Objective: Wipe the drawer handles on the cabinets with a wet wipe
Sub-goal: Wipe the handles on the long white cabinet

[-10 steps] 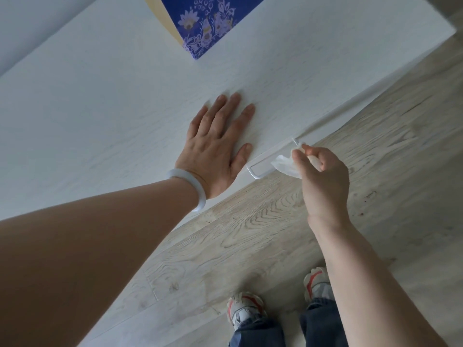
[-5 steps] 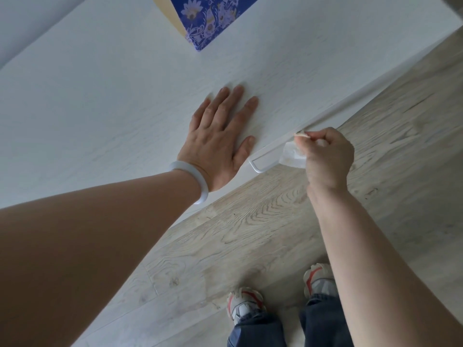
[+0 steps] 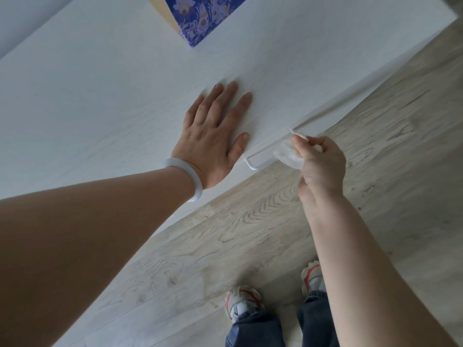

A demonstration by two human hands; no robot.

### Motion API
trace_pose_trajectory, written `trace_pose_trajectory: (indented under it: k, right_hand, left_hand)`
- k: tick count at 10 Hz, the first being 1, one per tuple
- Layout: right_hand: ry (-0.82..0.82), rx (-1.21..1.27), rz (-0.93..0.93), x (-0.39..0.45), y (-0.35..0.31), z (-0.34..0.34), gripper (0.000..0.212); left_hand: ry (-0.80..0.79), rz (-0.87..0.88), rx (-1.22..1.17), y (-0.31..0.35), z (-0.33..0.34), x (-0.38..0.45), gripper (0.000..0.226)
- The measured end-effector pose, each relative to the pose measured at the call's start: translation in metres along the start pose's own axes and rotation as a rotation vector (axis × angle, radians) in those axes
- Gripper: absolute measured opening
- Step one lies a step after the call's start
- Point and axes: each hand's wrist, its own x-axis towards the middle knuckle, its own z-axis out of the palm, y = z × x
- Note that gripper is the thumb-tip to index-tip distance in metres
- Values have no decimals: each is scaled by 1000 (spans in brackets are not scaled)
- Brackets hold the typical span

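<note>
A white bar handle (image 3: 258, 161) juts out from the front edge of the white cabinet (image 3: 112, 96), seen from above. My right hand (image 3: 320, 166) pinches a crumpled white wet wipe (image 3: 288, 155) against the right part of that handle, hiding its right end. My left hand (image 3: 213, 139) lies flat with spread fingers on the cabinet top, just left of the handle, a pale bangle on the wrist.
A blue box with a floral pattern (image 3: 198, 16) stands on the cabinet top at the back. Below the cabinet edge runs a light wood-grain floor (image 3: 250, 234). My two sneakers (image 3: 240, 304) and jeans legs show at the bottom.
My right hand with the wipe has stayed on the right part of the handle, shifting only slightly along it. My left hand stays flat on the cabinet top.
</note>
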Motion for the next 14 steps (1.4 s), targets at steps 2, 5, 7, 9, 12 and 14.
trace_pose_trajectory:
  k: [2,5,7,9,12,14]
  right_hand:
    - [199,280,184,-35,25,28,30]
    - [147,218,111,-14,1,12,23]
    - [39,143,262,-52,38,31,23]
    - [123,248,196,-24,21,21,22]
    - [67,175,224,-24,18,18,30]
    - [-3,193,294,-49,39,38,32]
  left_hand:
    - [0,3,8,1,1,1,59]
    - [5,3,4,1,2,1,58]
    - [11,3,2,1,0,1,59]
    - [1,4,3,1,1,1,59]
    - [3,4,5,1,1,1,59]
    - [9,6,11,-2,2,0,59]
